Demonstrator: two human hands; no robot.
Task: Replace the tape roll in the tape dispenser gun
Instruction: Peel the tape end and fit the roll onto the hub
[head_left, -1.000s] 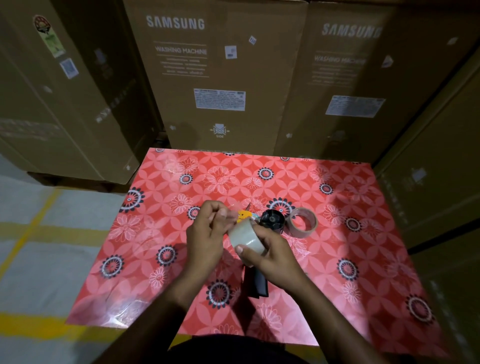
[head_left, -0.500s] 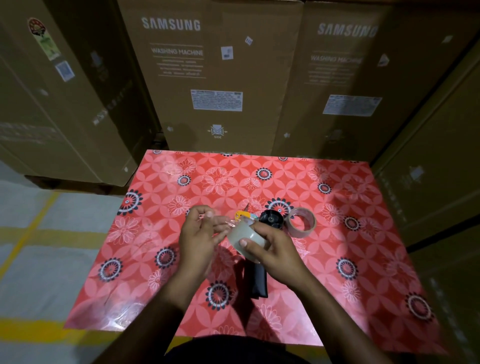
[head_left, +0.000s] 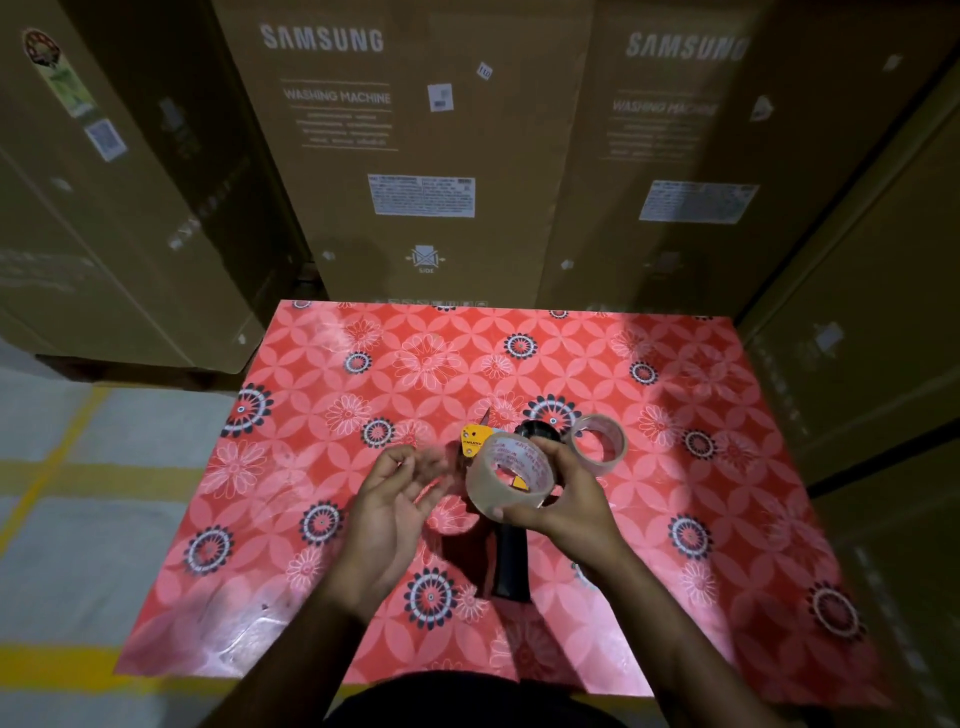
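My right hand (head_left: 569, 499) grips a clear tape roll (head_left: 506, 475) with a printed core, held a little above the table with its hole facing up. My left hand (head_left: 397, 501) hovers just left of the roll, palm up and fingers spread, blurred by motion; whether a tape end is pinched there I cannot tell. The tape dispenser gun (head_left: 511, 561) lies flat beneath the roll, black handle pointing toward me, yellow front part (head_left: 475, 439) and black hub (head_left: 537, 431) showing beyond the roll. A second clear tape roll (head_left: 597, 444) rests on the table right of the hub.
The table (head_left: 322, 457) carries a red floral cover. Tall cardboard washing-machine boxes (head_left: 415, 156) stand right behind it, and more boxes close in on the right (head_left: 857, 364). Grey floor with yellow lines (head_left: 78, 467) lies to the left.
My right hand has turned the tape roll so its hole faces up. My left hand has opened and drawn a little away from the roll to the left.
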